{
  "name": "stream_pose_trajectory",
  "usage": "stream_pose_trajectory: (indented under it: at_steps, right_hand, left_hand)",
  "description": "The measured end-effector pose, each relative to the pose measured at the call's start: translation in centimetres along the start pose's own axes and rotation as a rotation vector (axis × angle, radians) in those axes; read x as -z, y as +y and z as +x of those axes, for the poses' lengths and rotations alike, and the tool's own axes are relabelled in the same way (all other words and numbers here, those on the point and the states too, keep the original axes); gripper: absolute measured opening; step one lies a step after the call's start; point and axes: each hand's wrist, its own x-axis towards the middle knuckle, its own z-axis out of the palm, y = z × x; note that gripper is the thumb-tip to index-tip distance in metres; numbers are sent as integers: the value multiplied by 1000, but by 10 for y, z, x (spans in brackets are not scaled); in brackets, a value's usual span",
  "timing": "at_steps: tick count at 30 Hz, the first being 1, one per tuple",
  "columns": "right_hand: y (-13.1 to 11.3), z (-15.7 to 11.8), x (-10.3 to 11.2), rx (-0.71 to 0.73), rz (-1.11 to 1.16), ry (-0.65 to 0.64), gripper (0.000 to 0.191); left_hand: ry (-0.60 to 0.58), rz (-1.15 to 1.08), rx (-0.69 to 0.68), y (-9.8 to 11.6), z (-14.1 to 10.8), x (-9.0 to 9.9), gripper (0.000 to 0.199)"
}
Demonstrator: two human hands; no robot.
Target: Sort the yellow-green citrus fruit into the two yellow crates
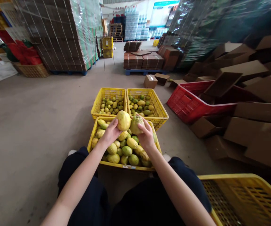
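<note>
My left hand is closed around a round yellow guava-like fruit, raised over the front crate. Close beside it, a greener, lumpy guava-like fruit sits in the closed fingers of my right hand. Below both hands stands a yellow plastic crate, well filled with yellow and green fruit of the same sort. My hands and forearms cover part of this fruit.
Two more yellow crates, the left one and the right one, hold smaller fruit behind. A red crate and cardboard boxes crowd the right. Another yellow crate is by my right knee. Wrapped pallet stacks stand farther back.
</note>
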Motion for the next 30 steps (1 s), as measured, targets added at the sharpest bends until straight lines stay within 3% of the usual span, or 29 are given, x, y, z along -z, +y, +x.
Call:
stream_pose_trajectory:
  at_steps: [8,12,18,24,30]
  right_hand:
    - [-6,4,16,153,-163,39,48]
    - [-13,-1,19,191,-229,11,51]
    - [-19,-8,18,271,-353,-52,49]
    - [-21,-9,18,278,-381,-55,52]
    - [-11,-7,14,131,-416,15,41]
  left_hand:
    - [-25,142,64,1,-3,3,62]
    - [-109,265,-25,0,-3,9,69]
    - [-206,369,-100,5,-5,12,65]
    - [-150,381,-75,7,-6,13,71]
    - [42,433,60,2,-6,11,44]
